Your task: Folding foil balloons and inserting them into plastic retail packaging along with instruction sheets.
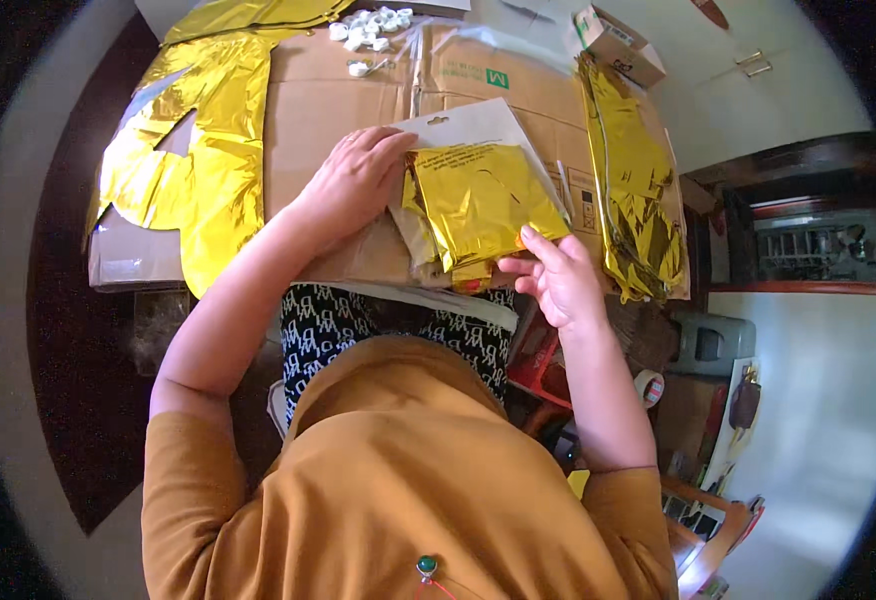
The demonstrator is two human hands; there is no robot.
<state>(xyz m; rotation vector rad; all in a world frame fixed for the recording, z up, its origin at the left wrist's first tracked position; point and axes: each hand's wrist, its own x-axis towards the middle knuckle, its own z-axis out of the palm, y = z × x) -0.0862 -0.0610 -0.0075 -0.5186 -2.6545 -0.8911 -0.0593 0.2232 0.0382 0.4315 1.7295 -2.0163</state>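
A flat packet lies tilted over the cardboard in front of me. It has a clear sleeve with folded gold foil inside and a pale header with a hang hole. My left hand is closed on its left edge, fingers curled over the side. At the near right corner, my right hand pinches the packet between thumb and fingers. More gold foil shows along the packet's left and lower edges. A large flat gold foil balloon is spread at the left, hanging over the near edge.
A stack of flat gold foil lies at the right on the cardboard sheet. Several small white rolled pieces sit at the far side. A small open box stands far right. Below the right side is a grey plastic stool.
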